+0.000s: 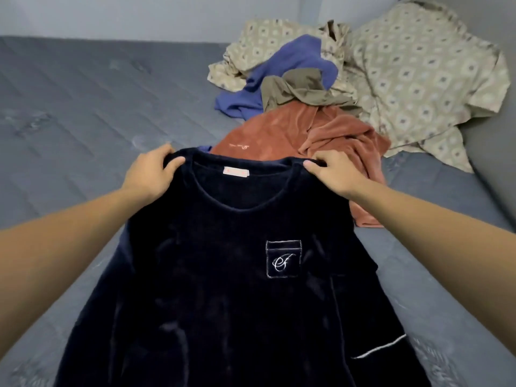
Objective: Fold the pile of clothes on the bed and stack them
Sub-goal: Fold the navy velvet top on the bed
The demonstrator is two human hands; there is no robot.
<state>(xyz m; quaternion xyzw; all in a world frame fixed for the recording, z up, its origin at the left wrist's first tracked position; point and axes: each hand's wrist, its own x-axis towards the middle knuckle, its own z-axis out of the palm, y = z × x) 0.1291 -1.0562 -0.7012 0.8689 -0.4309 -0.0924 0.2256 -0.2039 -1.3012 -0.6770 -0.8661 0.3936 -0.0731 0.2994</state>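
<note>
a dark navy velvety long-sleeved top with a stitched chest pocket (229,275) is held up by its shoulders over the grey quilted mattress of the bed (83,107), front facing the camera, collar label showing. the left hand (152,174) is curled over the left shoulder seam, thumb on the front of the cloth; the right hand (329,173) pinches the opposite shoulder beside the neckline, thumb on top. the fabric is judged soft, limp and fairly heavy for a top, with a plush nap likely to slide on itself, so folds may creep unless pressed flat. the shoulder seams are judged the soundest places to be gripped, since the garment hangs square from them; the sleeves, seen drooping at the lower edges, would be gathered next. just behind, an unfolded pile is seen: a rust-orange velour garment (307,135), a blue knit piece (290,68) and an olive-brown cloth (296,89), lying partly on beige patterned bedding (418,74). no folded stack is visible yet.
</note>
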